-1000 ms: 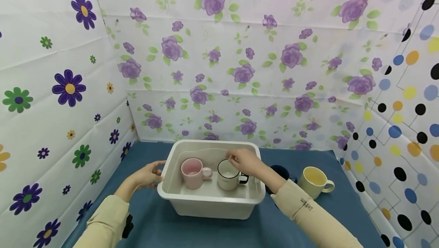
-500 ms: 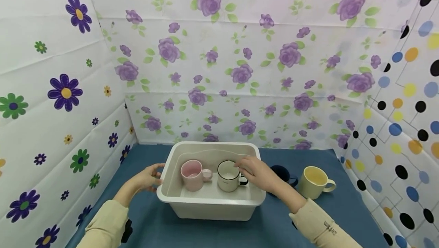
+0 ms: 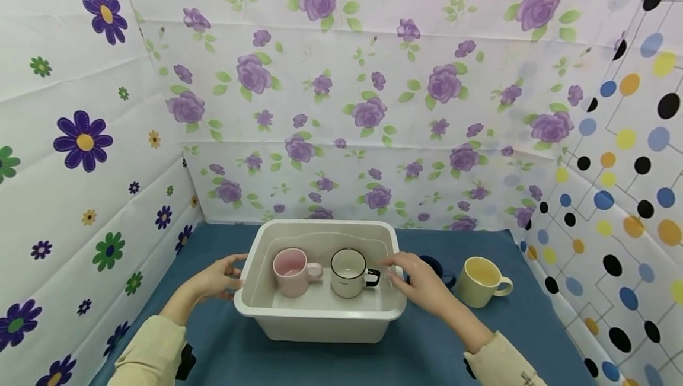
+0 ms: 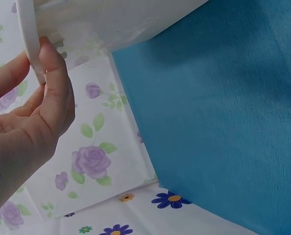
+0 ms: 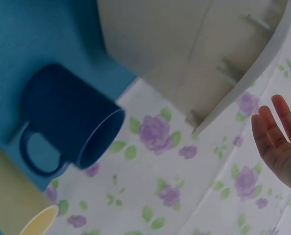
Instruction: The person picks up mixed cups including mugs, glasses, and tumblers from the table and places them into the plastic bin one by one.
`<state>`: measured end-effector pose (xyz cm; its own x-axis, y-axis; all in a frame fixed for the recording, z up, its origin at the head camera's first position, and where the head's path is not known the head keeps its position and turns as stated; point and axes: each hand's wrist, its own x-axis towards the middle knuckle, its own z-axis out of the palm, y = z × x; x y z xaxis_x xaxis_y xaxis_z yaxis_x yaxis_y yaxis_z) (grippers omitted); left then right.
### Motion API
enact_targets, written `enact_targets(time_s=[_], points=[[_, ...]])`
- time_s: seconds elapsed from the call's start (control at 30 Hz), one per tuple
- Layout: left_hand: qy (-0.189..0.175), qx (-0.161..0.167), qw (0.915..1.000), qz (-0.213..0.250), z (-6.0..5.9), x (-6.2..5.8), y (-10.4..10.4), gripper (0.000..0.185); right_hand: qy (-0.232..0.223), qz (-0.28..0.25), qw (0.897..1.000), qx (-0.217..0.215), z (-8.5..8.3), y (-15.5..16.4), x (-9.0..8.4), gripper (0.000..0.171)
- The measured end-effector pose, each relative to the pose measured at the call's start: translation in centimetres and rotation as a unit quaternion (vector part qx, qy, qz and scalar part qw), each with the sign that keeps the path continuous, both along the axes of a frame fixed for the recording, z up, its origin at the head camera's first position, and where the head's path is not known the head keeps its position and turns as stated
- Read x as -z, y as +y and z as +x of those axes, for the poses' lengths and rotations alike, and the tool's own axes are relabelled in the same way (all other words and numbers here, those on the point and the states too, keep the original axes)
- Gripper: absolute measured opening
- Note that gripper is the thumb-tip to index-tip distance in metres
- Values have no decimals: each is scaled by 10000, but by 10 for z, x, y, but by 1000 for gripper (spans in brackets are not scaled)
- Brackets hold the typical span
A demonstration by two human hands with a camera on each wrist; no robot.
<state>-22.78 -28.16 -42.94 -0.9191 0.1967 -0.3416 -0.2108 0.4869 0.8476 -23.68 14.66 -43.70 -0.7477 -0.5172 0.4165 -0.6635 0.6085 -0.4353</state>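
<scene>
A white plastic basin (image 3: pixel 320 327) stands on the blue table cover. Inside it sit a pink mug (image 3: pixel 291 273) on the left and a white black-rimmed mug (image 3: pixel 348 276) on the right, both upright with handles pointing right. My left hand (image 3: pixel 216 279) pinches the basin's left rim between thumb and fingers, as the left wrist view shows at the rim (image 4: pixel 30 34). My right hand (image 3: pixel 421 282) holds nothing and hovers over the basin's right rim, fingers loosely spread. In the right wrist view, the hand (image 5: pixel 285 142) is apart from the rim.
Right of the basin stand a dark blue mug (image 5: pixel 69 115), partly hidden behind my right hand in the head view, and a yellow mug (image 3: pixel 480 282). The blue table cover (image 3: pixel 224 344) meets a flowered cloth wall (image 3: pixel 347 107) at the back, with patterned cloths on both sides.
My right hand has moved away from the white mug, rightward to above the basin's right rim. The left hand stays at the left rim. The head view has shifted slightly.
</scene>
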Motion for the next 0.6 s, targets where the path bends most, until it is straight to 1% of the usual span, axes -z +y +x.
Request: enact_targets(time_s=[0.07,0.2,0.3,0.33,0.43,0.6], points=[[8,56,10000,-10,1,0,-3,67,50,-46,10000,60,-1,7,4,25],[-7,65,10000,-47,3,0,-6,68,121,-388,9992,-15,-7,21,10,26],[-38,89,10000,-20,3,0,-6,68,47,-691,9976,-31,-13,32,11,23],[-44,110,9999,0,2,0,-6,69,17,-719,9974,-2,-15,35,11,23],[-37,195,9998,56,0,0,-4,69,-119,-668,9976,106,-22,44,13,22],[11,129,9999,59,0,2,-2,67,-331,-473,9978,317,-34,53,18,22]])
